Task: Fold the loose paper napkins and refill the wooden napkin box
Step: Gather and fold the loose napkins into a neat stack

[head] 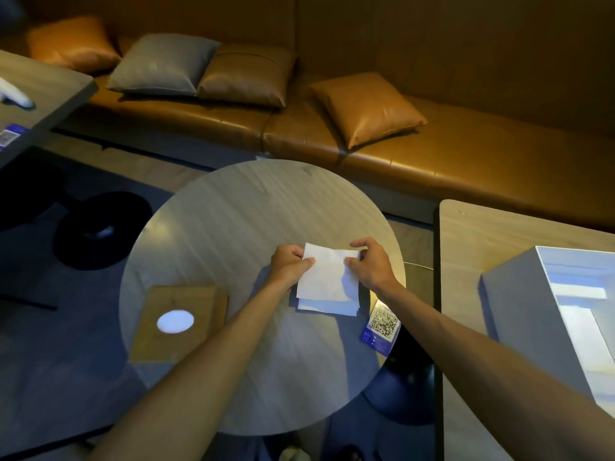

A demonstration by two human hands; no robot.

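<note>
Both hands, left (290,265) and right (372,265), pinch a napkin (327,277) above the stack (327,308) on the round table (266,207), mid-fold; next, likely creasing it for the box (178,322).

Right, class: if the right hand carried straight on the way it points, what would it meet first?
The right hand points left across the napkin it pinches, so that sheet comes first; beyond it, probably the left hand on the opposite edge, though depth is unclear.
</note>
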